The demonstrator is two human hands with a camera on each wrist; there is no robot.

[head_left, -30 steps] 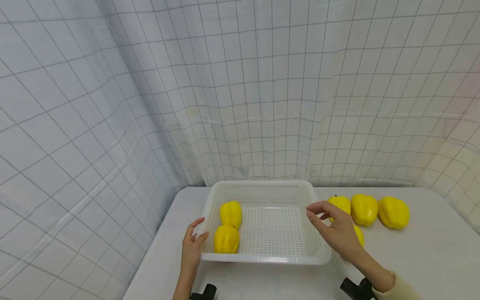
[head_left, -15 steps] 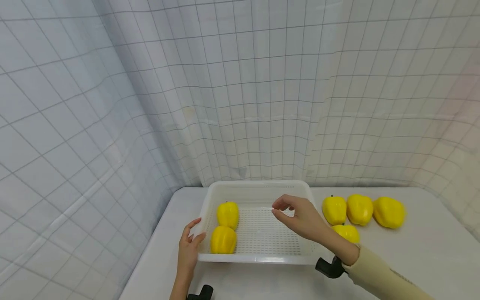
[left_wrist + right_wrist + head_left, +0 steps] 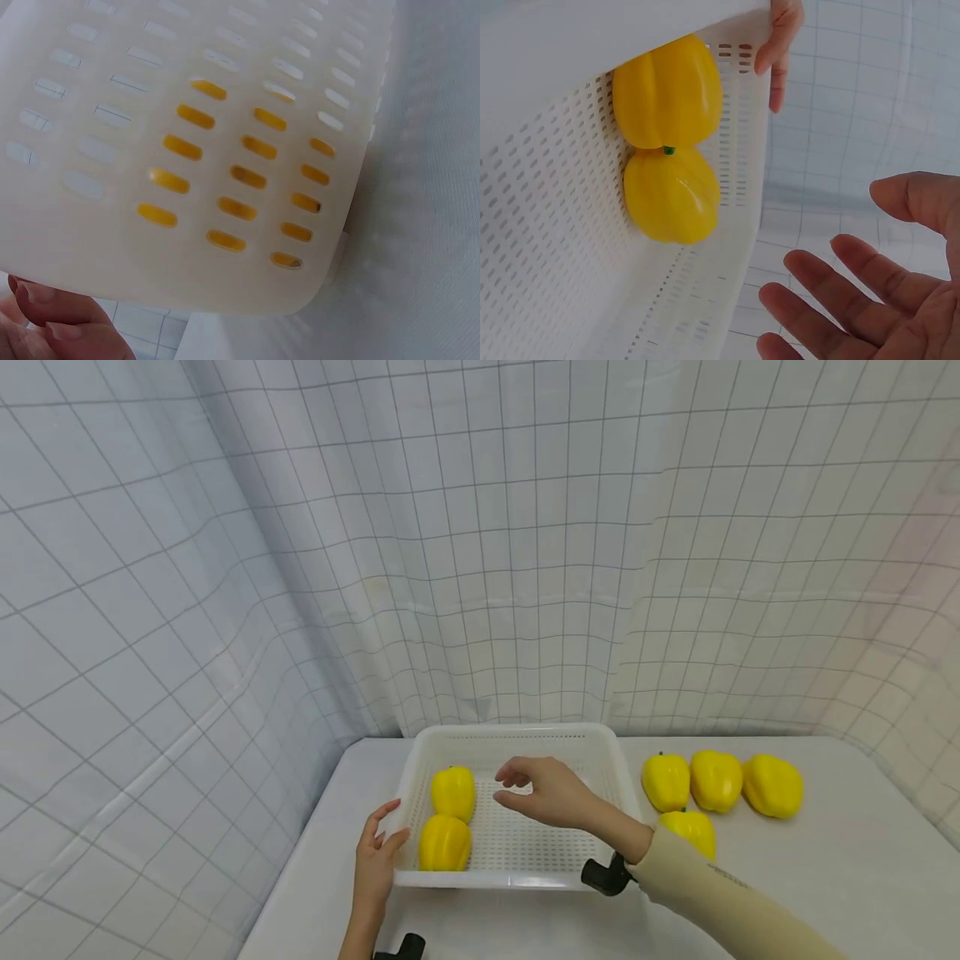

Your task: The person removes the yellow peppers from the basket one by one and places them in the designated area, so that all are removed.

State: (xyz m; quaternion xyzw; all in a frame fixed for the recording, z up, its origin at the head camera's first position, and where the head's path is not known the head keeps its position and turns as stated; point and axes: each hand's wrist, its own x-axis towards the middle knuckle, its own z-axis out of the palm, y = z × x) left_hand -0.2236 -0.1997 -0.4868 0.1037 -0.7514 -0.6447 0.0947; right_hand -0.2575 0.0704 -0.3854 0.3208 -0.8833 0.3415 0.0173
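Observation:
A white perforated plastic basket (image 3: pixel 517 729) stands on the table. Two yellow bell peppers lie along its left wall: a farther pepper (image 3: pixel 453 795) and a nearer pepper (image 3: pixel 445 845), touching each other. My left hand (image 3: pixel 375 862) grips the basket's left rim; the right wrist view shows its thumb over the edge. My right hand (image 3: pixel 546 793) hovers above the basket, to the right of the peppers. Its thumb and fingers (image 3: pixel 855 300) are spread apart with nothing between them. Through the slots in the left wrist view, yellow pepper skin shows behind the basket wall (image 3: pixel 225 292).
Several more yellow peppers lie to the right of the basket: a row of them, among them a middle one (image 3: pixel 716 782), plus a nearer pepper (image 3: pixel 692 828) partly behind my right sleeve (image 3: pixel 720 893). A white gridded curtain (image 3: pixel 480 568) hangs behind and at the sides.
My right hand has moved left from the basket's right rim to above its middle, its fingers parting wider. My left hand stays at the left rim, and the peppers rest where they were.

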